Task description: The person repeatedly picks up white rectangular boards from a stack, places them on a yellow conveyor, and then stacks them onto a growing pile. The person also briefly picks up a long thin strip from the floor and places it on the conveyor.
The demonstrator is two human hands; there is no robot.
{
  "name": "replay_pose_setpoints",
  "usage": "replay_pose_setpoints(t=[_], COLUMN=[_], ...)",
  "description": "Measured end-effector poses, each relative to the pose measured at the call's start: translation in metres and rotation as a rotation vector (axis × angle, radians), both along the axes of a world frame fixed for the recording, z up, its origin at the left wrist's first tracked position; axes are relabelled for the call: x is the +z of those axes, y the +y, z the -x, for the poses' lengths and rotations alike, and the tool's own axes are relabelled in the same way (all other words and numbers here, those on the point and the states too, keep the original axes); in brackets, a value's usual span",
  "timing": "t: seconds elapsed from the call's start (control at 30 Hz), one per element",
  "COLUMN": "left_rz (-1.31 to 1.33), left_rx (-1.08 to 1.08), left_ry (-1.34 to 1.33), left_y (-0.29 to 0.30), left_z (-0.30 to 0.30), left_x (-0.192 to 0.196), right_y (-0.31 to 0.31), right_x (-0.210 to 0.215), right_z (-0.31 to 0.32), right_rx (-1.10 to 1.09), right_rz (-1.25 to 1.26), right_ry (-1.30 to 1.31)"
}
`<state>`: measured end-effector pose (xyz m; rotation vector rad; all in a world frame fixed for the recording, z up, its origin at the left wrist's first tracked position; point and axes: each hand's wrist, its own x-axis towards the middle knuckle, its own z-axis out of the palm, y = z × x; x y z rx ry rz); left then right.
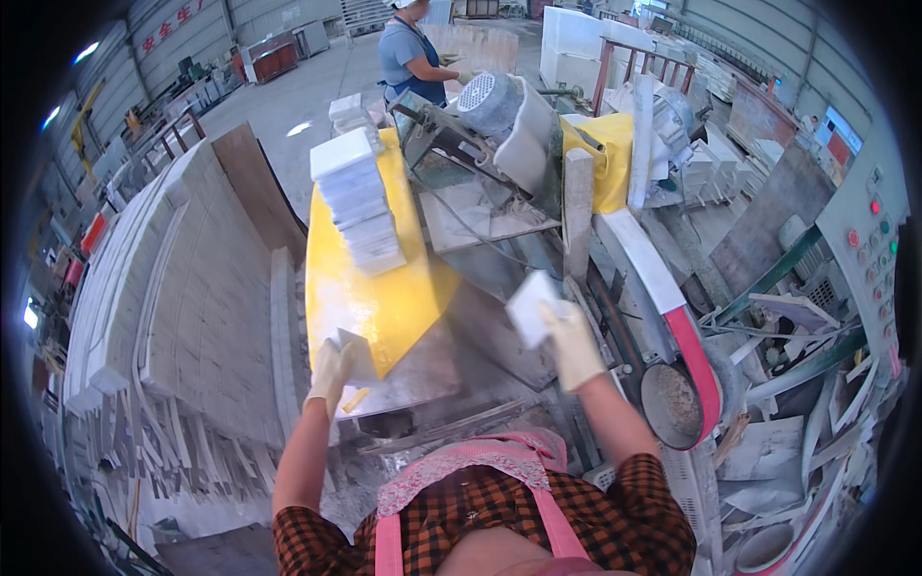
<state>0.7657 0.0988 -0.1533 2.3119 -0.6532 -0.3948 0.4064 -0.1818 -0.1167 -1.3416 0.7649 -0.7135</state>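
My right hand point(573, 344), in a pale glove, grips a small white stone tile point(531, 304) and holds it up over the grey machine bed point(499, 331). My left hand point(331, 372), also gloved, rests on another white stone piece point(357, 357) at the near edge of the yellow table top point(370, 302). A tall stack of white tiles point(360, 202) stands farther back on that yellow top. Behind it sits the cutting machine with its grey motor point(490, 101).
Long rows of stacked white tiles point(192, 288) fill the left side. A red and white belt guard point(672, 307) and stone offcuts lie to the right, beside a control panel point(869, 230). Another person in a blue shirt point(408, 58) works beyond the machine.
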Motion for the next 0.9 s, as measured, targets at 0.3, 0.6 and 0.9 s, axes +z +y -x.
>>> replay_pose_setpoints(t=[0.3,0.6,0.9], left_rz=[0.05,0.147,0.026], left_rx=[0.015,0.222,0.283], left_ry=[0.016,0.163,0.007], left_y=[-0.023,-0.04,-0.049], left_z=[0.002,0.057,0.055], left_x=[-0.005,0.028,0.012], right_y=[0.161,0.117,-0.072], right_x=[-0.026,-0.039,-0.06], right_z=[-0.222,-0.185,0.034], right_rx=[0.313,0.752,-0.064], right_rz=[0.178,0.483,0.524], right_ry=[0.359,0.057,0.269])
